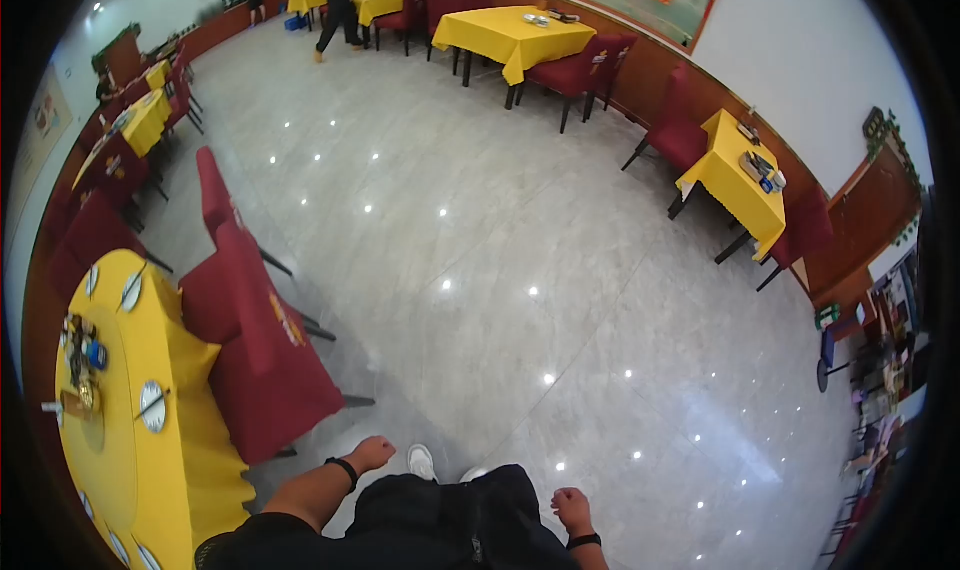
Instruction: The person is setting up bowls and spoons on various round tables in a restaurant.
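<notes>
My left hand hangs low in front of my body, its fingers curled in and nothing visible in them. A black band circles that wrist. Nearest to this hand is a dark red covered chair, which it does not touch. My right hand hangs on the other side, loosely closed, with no object showing in it. Another dark band is on the right wrist. Between the hands show my black clothing and a white shoe.
At left stands a round table with a yellow cloth, set with plates. More yellow-clothed tables and red chairs line the walls. A person in black stands near a far table. Grey tiled floor lies between.
</notes>
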Motion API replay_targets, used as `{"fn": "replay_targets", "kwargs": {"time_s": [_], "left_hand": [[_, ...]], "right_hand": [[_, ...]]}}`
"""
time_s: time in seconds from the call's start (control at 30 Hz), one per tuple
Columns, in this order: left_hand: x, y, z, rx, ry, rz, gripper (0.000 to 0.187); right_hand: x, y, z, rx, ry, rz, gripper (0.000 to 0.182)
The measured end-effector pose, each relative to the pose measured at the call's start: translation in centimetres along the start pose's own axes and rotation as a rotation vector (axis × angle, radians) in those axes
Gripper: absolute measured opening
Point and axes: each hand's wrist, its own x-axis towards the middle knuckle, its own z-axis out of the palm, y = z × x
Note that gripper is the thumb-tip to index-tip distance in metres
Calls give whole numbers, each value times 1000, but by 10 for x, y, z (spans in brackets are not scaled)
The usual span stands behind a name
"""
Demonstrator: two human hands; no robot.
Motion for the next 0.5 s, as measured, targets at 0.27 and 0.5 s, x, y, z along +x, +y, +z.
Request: {"fn": "replay_targets", "kwargs": {"time_s": [0.27,0.5], "left_hand": [[69,73,-53,334,-153,-38,40],[135,193,-92,1,38,2,37]], "right_hand": [[165,174,-5,-944,-282,-784,25],[309,-22,-99,-1096,-91,-613,23]]}}
